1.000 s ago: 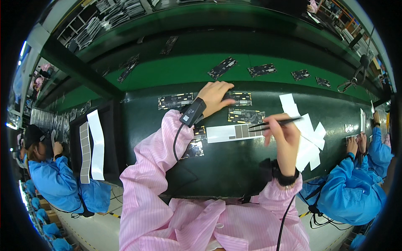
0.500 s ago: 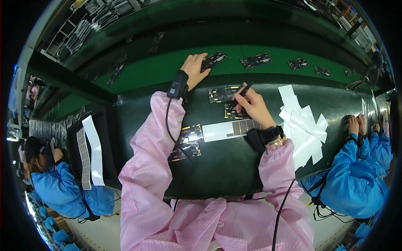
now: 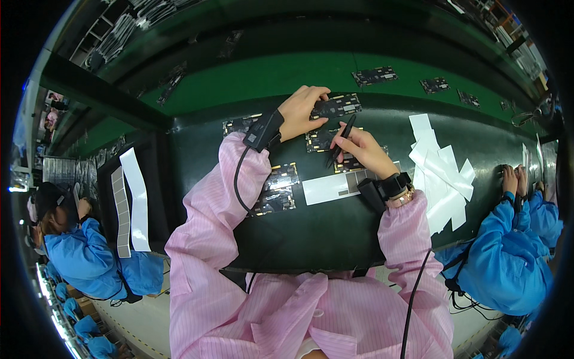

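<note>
Head view, only one here. Left hand (image 3: 296,116) at the far edge of the dark green bench (image 3: 323,239): grip closed on the left end of a black rectangular circuit board with gold contacts (image 3: 341,106), thumb at near corner, fingertips at far edge. Right hand (image 3: 366,149): grip pinched on slim black tweezers (image 3: 348,125), slanted, points down over the boards; can't tell if the tips touch

Clutter round the hands: second black board (image 3: 315,141) just nearer than the held one, tweezers across its right part. Third black board (image 3: 353,165) mostly covered by right hand. Fourth black board (image 3: 239,124) left of the left wrist, right end by the black wrist box (image 3: 263,131). Two more black boards (image 3: 281,179) lie together right of the left sleeve, which hides their left ends

In the way: right wrist's black strap box (image 3: 376,190) blocks the right end of a white paper strip with grey cells (image 3: 326,189). Black cable (image 3: 236,179) loops over left sleeve. Loose pile of white paper strips (image 3: 439,179) fills bench right of right hand

Further out: black tray (image 3: 160,209) at left with paper strips in it, more boards on the green ledge (image 3: 287,75), blue-clad co-workers both sides
</note>
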A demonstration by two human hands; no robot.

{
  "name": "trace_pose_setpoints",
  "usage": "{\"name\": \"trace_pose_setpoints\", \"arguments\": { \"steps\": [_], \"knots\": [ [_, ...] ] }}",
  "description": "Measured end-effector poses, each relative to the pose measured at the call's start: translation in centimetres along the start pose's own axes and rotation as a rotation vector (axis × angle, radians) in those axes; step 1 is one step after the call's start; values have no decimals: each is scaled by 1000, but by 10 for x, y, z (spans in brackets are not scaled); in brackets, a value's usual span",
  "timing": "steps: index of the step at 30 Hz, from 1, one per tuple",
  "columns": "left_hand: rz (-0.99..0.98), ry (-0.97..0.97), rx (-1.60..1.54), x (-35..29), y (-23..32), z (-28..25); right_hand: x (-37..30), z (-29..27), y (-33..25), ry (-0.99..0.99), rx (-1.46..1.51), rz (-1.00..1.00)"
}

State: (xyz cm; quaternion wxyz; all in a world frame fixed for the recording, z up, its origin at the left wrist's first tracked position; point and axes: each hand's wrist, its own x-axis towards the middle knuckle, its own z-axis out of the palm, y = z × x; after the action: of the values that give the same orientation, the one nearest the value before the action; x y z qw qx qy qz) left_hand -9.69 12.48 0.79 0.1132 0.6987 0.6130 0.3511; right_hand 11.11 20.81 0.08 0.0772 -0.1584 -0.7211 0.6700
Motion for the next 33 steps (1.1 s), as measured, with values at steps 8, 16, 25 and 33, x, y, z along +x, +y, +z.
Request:
{"name": "trace_pose_setpoints", "arguments": {
  "steps": [8, 16, 25, 33],
  "knots": [
    [52, 133, 157, -18, 30, 1, -33, -2, -22, 404, 203, -149],
    [-77, -186, 57, -130, 151, 29, -113, 16, -18, 632, 161, 77],
    [-72, -173, 322, -133, 149, 55, -112, 48, -13, 633, -111, -15],
    [-113, -170, 349, -130, 152, 60, -115, 47, -5, 545, -130, 18]
  ]
}}
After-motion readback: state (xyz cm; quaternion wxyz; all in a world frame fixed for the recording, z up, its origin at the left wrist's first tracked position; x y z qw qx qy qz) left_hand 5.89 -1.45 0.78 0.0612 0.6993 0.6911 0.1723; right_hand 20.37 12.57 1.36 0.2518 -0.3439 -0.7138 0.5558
